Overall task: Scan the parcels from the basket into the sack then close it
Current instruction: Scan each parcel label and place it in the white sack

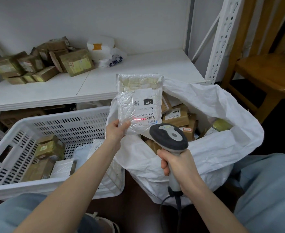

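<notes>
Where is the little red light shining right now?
Head view, near the middle: the red light lies low on the white padded parcel, beside its barcode, just right of the left hand and above the scanner.

A storage corner seen from above
A white shelf board [138, 78] runs across the back against a pale wall [104, 17]; on its left end lies a loose pile of brown taped boxes [42, 64], most with yellowish labels. Just right of the pile sits a white plastic bag with an orange patch [99, 46], and a crumpled white bag with blue print [114, 60] touches its front. A white perforated upright [222, 39] stands at the shelf's right corner, with a wooden chair [269, 71] beyond it. Under the shelf, brown cartons [20, 115] lie in shadow
</notes>
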The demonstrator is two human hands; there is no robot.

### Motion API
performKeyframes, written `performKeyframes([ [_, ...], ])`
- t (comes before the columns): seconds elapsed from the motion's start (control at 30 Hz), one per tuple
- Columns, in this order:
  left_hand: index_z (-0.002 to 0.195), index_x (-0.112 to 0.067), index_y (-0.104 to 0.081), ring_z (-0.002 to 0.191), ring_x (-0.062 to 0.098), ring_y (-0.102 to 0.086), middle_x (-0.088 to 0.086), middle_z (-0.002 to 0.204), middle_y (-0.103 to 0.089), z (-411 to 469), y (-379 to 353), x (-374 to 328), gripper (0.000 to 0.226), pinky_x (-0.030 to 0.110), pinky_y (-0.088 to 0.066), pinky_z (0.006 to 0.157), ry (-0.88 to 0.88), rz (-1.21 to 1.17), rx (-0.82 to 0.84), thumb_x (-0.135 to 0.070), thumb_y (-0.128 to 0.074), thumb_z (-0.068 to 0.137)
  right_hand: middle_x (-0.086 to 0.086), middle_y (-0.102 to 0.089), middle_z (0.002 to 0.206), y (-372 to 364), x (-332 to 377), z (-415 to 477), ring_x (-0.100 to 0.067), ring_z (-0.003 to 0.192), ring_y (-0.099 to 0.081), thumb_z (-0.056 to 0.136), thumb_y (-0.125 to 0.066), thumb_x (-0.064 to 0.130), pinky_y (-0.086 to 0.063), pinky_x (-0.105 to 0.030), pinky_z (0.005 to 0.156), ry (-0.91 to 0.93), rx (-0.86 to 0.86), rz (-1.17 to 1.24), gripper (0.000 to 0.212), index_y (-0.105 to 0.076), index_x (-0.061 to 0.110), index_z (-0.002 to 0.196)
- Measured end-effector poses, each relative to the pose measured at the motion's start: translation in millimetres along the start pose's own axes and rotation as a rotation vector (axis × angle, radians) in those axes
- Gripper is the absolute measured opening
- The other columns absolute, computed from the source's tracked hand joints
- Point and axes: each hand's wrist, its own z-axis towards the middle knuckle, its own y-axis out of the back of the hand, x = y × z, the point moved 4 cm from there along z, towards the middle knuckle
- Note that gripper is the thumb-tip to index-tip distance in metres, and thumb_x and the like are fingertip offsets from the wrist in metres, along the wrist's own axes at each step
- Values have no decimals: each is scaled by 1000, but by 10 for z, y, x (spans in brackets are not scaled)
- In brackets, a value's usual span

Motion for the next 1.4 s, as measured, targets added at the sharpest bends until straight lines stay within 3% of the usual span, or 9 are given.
performKeyframes([
  [0.23, 82, -12, -64, 82, 21, -62, 6, 85, -66, -50, -42, -47, 7, 36, -53, 80, -56, 88, 26, -11, -68, 87, -7, -57, 52, 18, -16, 16, -13, 43, -48, 83, -65, 8, -42, -25, 47, -12, 12, 19, 19, -64, 3, 64],
  [0.33, 72, -5, -62, 67, 19, -56, 5, 67, -58, 3, -122, -27, 17, 34, -47, 66, -168, 289, 91, -14, -72, 83, -9, -58, 52, 13, 7, 92, -14, 42, -48, 84, -66, 9, -42, -26, 46, -25, 12, 76, 18, -64, 2, 68],
  [0.43, 60, -18, -56, 56, 10, -48, -7, 56, -50, 40, -366, 3, 26, 19, -38, 55, -278, 587, 161, -13, -72, 80, -9, -59, 51, -6, 73, 227, -14, 42, -48, 84, -67, 9, -41, -26, 44, -25, 4, 121, 15, -65, 2, 71],
  [0.5, 82, -11, -67, 73, 17, -57, 0, 76, -63, 76, -595, 86, 5, 22, -40, 64, -308, 812, 279, -16, -67, 83, -9, -59, 52, -28, 132, 333, -14, 42, -49, 84, -67, 10, -41, -26, 44, -27, -1, 126, 14, -65, 3, 72],
  [0.6, 122, -7, -61, 111, 26, -57, 9, 119, -64, 182, -780, 224, 32, 30, -40, 90, -258, 1001, 429, -19, -54, 93, -8, -60, 52, -76, 213, 500, -14, 42, -50, 84, -68, 12, -42, -25, 45, -32, -8, 121, 15, -65, 4, 70],
  [0.73, 123, -11, -63, 108, 18, -59, 2, 122, -64, 336, -426, 14, 29, 23, -40, 92, -312, 861, 267, -18, -54, 96, -7, -60, 52, -246, 291, 687, -15, 44, -50, 84, -67, 10, -43, -25, 46, -35, 3, 132, 14, -64, 5, 72],
  [0.87, 109, -16, -68, 84, 9, -60, -4, 104, -69, 506, 448, -281, 20, 19, -45, 74, -422, 859, 24, -13, -55, 94, -7, -59, 52, -799, 337, 808, -13, 41, -48, 85, -66, 10, -44, -24, 44, -60, 106, 142, 8, -65, 4, 80],
  [1.17, 106, -9, -65, 97, 25, -62, 9, 106, -68, 1164, 2250, 343, 18, 31, -47, 81, -6, 1086, -117, -15, -60, 90, -5, -54, 48, -2558, 159, 1201, -13, 39, -44, 86, -63, 9, -40, -21, 42, -189, 353, 82, 8, -63, 5, 79],
  [1.4, 125, -5, -54, 112, 29, -57, 13, 122, -60, 1875, 2984, 1422, 48, 36, -47, 89, 376, 1325, 79, -35, -64, 88, -6, -54, 54, -3545, -510, 1942, -12, 41, -44, 86, -65, 11, -38, -18, 40, -410, 327, 22, 18, -59, 6, 69],
])
